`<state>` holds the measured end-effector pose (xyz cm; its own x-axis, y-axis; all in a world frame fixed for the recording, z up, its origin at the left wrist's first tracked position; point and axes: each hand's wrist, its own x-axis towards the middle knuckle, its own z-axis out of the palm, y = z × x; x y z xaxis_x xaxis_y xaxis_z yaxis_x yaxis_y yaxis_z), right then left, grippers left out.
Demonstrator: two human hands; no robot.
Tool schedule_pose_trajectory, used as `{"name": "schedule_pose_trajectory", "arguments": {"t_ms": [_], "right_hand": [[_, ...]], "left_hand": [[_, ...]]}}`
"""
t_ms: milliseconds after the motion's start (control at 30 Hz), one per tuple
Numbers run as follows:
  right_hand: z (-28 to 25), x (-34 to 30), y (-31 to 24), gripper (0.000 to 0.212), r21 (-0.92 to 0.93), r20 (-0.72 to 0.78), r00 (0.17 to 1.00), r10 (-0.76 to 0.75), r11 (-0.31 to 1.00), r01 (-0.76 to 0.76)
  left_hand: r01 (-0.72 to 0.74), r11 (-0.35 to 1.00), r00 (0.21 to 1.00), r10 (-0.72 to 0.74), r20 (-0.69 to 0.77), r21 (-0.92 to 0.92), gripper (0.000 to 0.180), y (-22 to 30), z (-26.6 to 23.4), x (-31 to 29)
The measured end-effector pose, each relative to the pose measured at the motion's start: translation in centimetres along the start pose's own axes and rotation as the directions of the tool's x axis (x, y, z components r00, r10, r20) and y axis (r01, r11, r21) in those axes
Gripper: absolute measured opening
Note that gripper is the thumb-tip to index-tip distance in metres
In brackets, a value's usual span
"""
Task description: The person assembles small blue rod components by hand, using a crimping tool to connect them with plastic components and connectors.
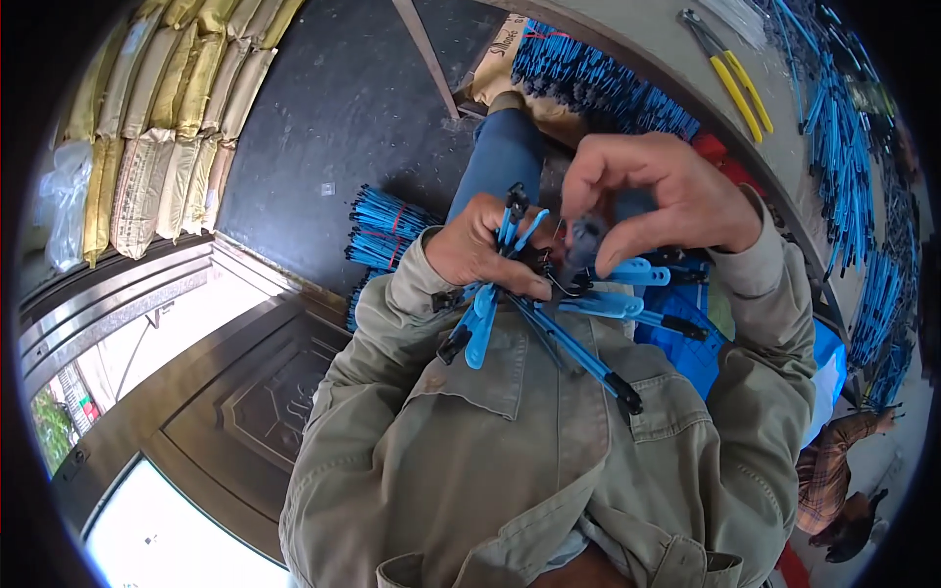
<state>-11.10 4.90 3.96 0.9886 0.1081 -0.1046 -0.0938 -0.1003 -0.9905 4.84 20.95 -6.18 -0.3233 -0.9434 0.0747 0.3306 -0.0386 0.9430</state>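
My left hand [482, 257] is closed around the middle of a cluster of blue rods [578, 355] with black end caps. Blue plastic clips [480, 328] with rounded handles stick out below and to the right of it. My right hand [676, 191] is just right of the cluster's centre, fingers curled and thumb bent inward. A small dark piece [585, 238], smeared by motion, shows between its thumb and forefinger; its kind cannot be made out. Thin wire [560, 231] shows near the centre, where the left fingertips are partly hidden.
Bundles of blue rods [390, 230] lie left of my knee, with more in a sack [608, 78] ahead. Yellow-handled pliers [730, 78] rest on the table [662, 24] at right, beside heaped rods [840, 157]. Stacked sacks [162, 118] stand far left. Another person [833, 470] is at lower right.
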Motion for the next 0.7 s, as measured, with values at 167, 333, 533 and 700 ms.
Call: {"name": "schedule_pose_trajectory", "arguments": {"t_ms": [167,333,533,700], "right_hand": [[1.3,-1.0,4.2,0.042,0.289,-0.215,0.963,-0.162,0.931,0.221],[6.8,-2.4,9.0,0.057,0.599,-0.618,0.782,-0.079,0.596,0.534],[9.9,-2.6,9.1,0.053,0.172,-0.706,0.692,-0.150,0.912,0.373],[9.2,-2.9,5.6,0.038,0.103,-0.631,0.767,-0.119,0.966,0.235]], "left_hand": [[-0.021,0.999,1.000,0.020,-0.018,-0.030,0.036,-0.1,0.1,-0.6],[-0.086,0.996,0.994,0.088,-0.060,0.034,0.037,-0.1,-0.1,-0.3],[-0.138,0.989,0.987,0.142,-0.080,0.055,0.036,-0.2,1.2,0.5],[-0.065,0.997,0.989,0.058,-0.135,-0.046,0.035,0.3,1.8,-0.1]]}}
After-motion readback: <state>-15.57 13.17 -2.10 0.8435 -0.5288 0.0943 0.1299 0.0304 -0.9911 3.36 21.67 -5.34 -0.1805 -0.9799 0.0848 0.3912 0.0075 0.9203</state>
